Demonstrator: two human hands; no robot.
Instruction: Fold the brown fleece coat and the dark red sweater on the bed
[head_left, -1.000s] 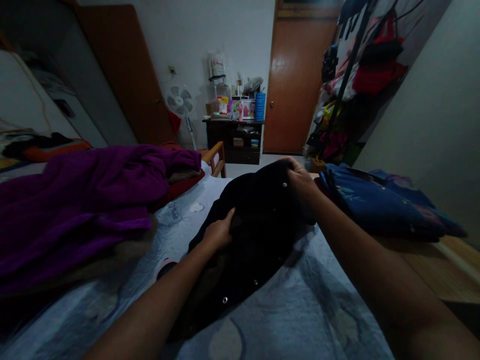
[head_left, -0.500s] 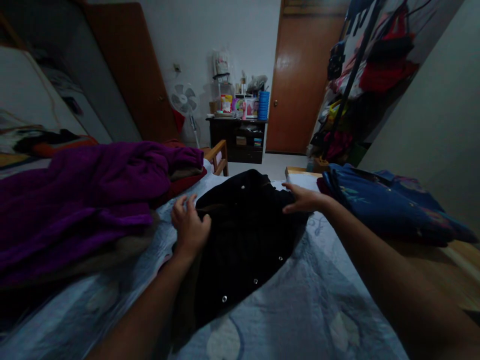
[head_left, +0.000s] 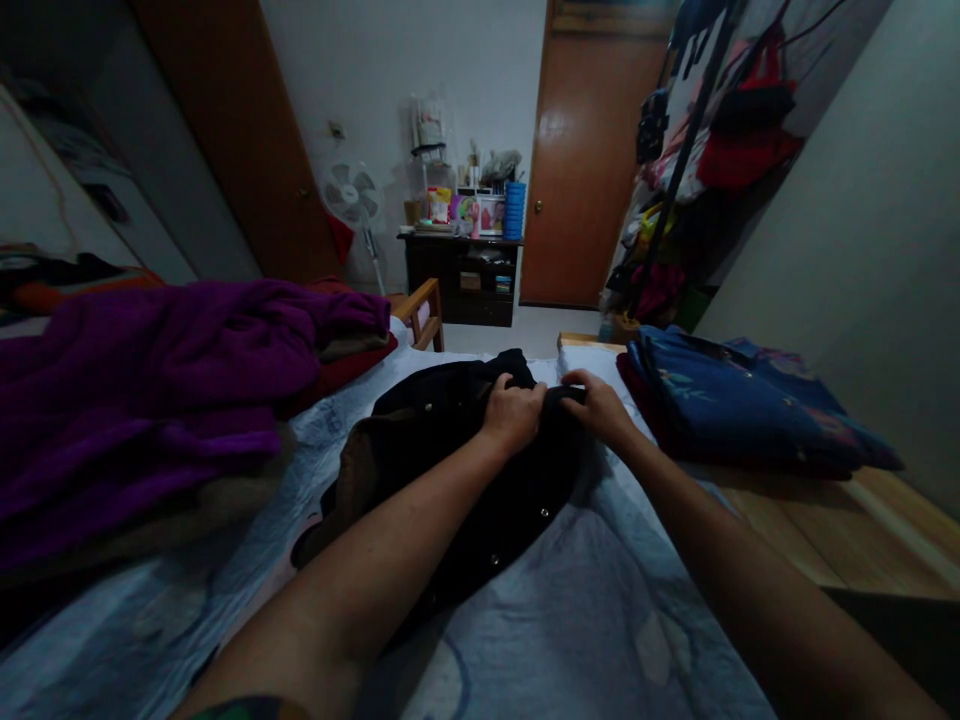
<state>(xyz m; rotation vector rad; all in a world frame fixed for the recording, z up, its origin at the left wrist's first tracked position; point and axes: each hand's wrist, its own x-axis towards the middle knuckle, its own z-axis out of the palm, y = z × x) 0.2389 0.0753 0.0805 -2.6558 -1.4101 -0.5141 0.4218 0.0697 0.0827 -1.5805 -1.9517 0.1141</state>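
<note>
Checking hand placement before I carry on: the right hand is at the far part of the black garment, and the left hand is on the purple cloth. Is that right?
Not quite: the head view shows the left hand on the black garment, not on the purple cloth. The right hand is at the garment's far part, as you say.

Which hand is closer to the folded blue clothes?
Right. The right hand grips the black garment, left of the folded blue clothes; the left hand grips it too, but farther left.
</note>
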